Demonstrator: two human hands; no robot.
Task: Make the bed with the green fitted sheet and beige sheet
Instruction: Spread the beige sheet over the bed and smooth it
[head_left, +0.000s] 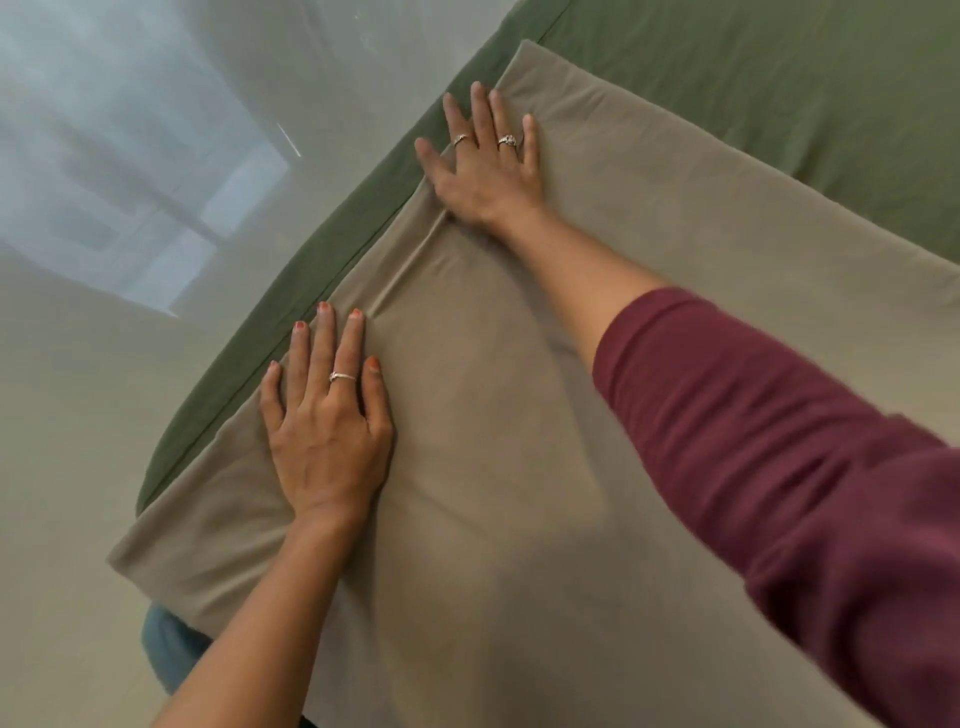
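A single head-worn camera looked steeply down, tilted, from close above the bed. The left hand (326, 431) lay nearest the lens, the right hand (485, 169) farther; beyond their fingertips ran the floor (104, 156).

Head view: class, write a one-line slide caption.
Both hands, left and right, press flat on the beige sheet over the green sheet.

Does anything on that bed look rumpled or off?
One thing: a raised crease runs through the beige sheet between the left hand and right hand, both pressing flat. The green fitted sheet beneath looks smooth.
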